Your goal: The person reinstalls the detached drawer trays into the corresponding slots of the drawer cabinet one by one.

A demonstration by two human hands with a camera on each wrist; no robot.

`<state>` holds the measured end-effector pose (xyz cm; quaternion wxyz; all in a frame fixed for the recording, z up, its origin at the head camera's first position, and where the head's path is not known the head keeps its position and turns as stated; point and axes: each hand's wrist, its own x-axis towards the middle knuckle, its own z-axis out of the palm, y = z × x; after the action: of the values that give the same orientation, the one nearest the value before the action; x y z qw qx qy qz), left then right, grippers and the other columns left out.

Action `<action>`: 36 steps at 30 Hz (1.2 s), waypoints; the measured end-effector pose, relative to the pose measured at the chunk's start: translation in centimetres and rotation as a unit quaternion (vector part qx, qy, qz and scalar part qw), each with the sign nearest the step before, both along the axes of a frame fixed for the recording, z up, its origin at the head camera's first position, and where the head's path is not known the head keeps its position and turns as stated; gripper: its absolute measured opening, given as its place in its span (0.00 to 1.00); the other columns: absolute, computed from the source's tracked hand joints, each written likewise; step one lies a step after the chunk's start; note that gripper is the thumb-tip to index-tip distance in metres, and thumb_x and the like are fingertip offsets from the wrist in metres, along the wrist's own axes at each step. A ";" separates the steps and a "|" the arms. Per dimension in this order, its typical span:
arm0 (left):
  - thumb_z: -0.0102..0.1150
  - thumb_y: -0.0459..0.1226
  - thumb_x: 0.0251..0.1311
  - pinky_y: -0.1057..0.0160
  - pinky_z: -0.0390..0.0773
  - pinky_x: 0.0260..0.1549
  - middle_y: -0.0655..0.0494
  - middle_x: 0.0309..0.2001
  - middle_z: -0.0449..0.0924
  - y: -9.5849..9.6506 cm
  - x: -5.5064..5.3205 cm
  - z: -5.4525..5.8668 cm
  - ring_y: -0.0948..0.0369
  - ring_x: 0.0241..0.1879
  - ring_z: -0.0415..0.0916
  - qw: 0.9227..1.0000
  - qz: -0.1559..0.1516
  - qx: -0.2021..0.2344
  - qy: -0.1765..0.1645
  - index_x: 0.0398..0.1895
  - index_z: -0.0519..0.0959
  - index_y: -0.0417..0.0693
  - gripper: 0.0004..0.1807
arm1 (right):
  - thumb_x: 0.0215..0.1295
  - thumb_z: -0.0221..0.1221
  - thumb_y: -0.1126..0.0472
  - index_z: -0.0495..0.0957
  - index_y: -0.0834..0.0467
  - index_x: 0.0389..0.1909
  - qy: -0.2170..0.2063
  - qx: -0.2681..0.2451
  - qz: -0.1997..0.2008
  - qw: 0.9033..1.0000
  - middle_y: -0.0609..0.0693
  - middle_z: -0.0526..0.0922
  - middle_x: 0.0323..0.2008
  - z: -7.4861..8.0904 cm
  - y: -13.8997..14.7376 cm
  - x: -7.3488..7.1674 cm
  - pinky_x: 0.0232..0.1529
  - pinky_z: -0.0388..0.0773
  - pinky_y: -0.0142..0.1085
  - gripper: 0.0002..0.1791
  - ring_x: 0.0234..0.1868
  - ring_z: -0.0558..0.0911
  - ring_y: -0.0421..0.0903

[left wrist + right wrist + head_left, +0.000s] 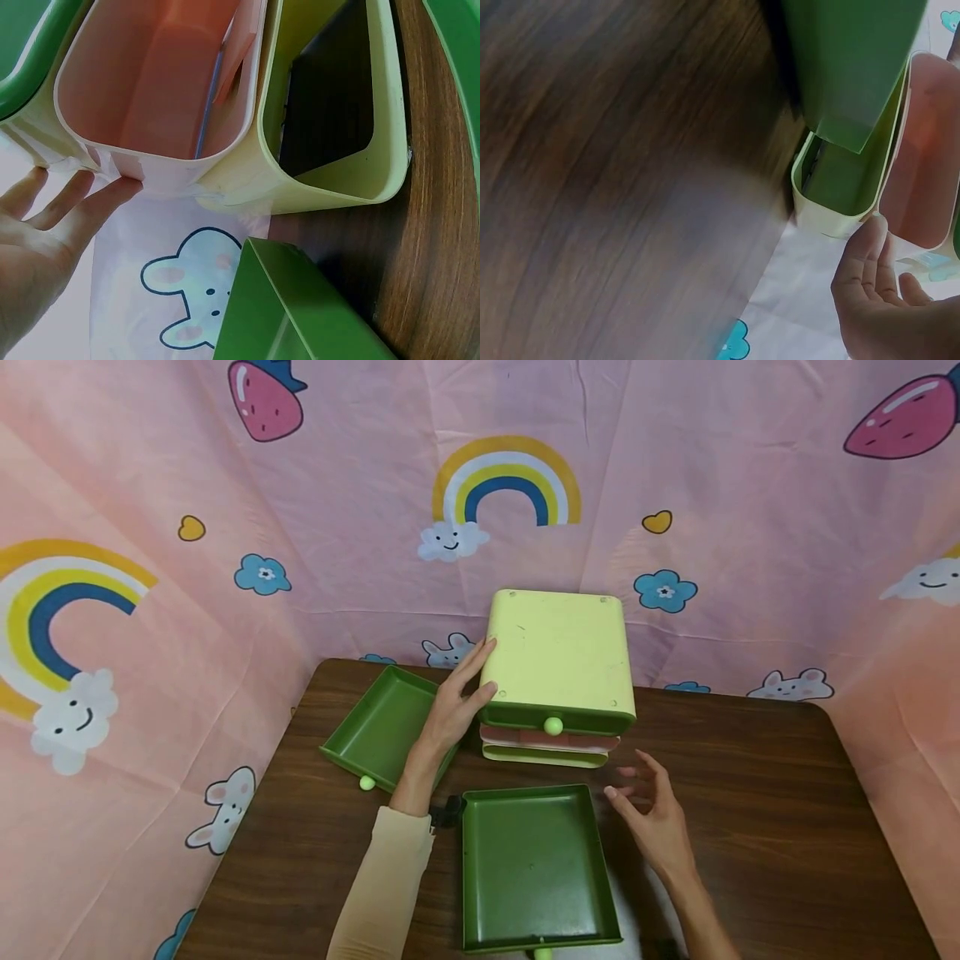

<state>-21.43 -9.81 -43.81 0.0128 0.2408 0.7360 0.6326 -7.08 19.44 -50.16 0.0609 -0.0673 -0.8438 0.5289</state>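
Observation:
A stacked drawer cabinet (558, 652) stands at the back middle of the table, its top pale yellow. The upper tier has a green drawer front with a light green knob (553, 726). Below it, the pink compartment (112, 82) and the lowest yellow compartment (390, 161) have open fronts without drawers. My left hand (454, 702) rests on the cabinet's left side, fingers extended against its wall. Near the cabinet's lower right front, my right hand (656, 818) hovers with loosely bent fingers, holding nothing. A green drawer (532, 868) lies in front of the cabinet.
Another green drawer (375, 731) lies at an angle on the left, partly hidden by my left forearm. The dark wooden table (787, 827) extends to the right. A pink patterned cloth (360, 460) hangs behind and at both sides.

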 end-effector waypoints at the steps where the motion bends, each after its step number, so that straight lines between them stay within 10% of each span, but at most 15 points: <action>1: 0.53 0.46 0.73 0.43 0.65 0.65 0.46 0.79 0.46 0.0 0.2 0.4 0.52 0.78 0.41 1.000 0.001 -0.001 0.002 0.78 0.57 0.47 0.34 | 0.66 0.66 0.57 0.58 0.51 0.75 0.000 0.004 0.001 1.000 0.55 0.78 0.57 -0.5 0.2 0.0 0.46 0.75 0.26 0.40 0.45 0.80 0.39; 15: 0.50 0.40 0.74 0.38 0.48 0.70 0.42 0.78 0.47 0.3 0.4 0.7 0.49 0.78 0.41 1.000 0.013 -0.011 0.019 0.77 0.57 0.45 0.32 | 0.62 0.69 0.59 0.56 0.51 0.76 0.003 -0.009 0.042 0.999 0.55 0.76 0.58 -3.4 0.2 1.9 0.47 0.80 0.47 0.44 0.44 0.82 0.47; 36: 0.49 0.38 0.73 0.38 0.49 0.69 0.43 0.78 0.49 0.4 0.6 0.7 0.48 0.77 0.43 0.999 0.027 -0.019 0.024 0.77 0.59 0.45 0.30 | 0.62 0.70 0.59 0.57 0.49 0.75 -0.029 -0.034 0.070 0.997 0.56 0.76 0.57 -4.2 0.2 3.0 0.39 0.81 0.36 0.44 0.44 0.83 0.46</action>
<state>-20.84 -9.43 -43.13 -0.0176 0.2354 0.7542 0.6128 -4.08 19.64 -54.37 -0.0031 -0.0250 -0.8292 0.5584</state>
